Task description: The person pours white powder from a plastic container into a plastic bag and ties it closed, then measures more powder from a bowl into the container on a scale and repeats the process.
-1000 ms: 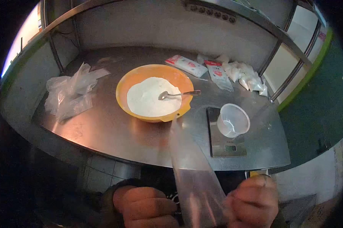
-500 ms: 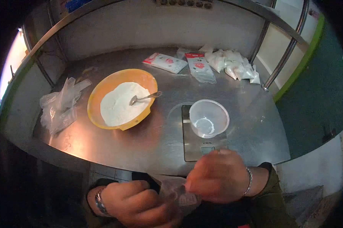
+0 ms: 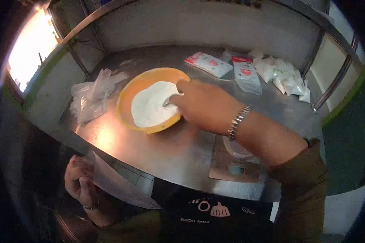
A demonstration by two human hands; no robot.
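Note:
My right hand (image 3: 204, 103) reaches over the right rim of the orange bowl (image 3: 125, 101), fingers closed around the metal spoon (image 3: 166, 103); most of the handle is hidden by the hand. White powder (image 3: 152, 106) fills much of the bowl, and the spoon's head rests in it. Low at the left, my left hand (image 3: 80, 180) pinches a clear plastic bag (image 3: 117, 186) by its upper end, so that it slants down to the right. Under my right forearm, a clear plastic tub (image 3: 236, 150) stands on a kitchen scale (image 3: 223, 172), partly hidden.
Crumpled clear bags (image 3: 91, 99) lie left of the bowl on the metal table (image 3: 150, 158). At the back are two red-and-white packets (image 3: 208, 65) and several small bags of white powder (image 3: 281, 75). Metal rails (image 3: 336, 77) edge the table.
My hands have moved apart: the right has gone up to the bowl and taken hold of the spoon, the left has moved left with the bag. The view has shifted.

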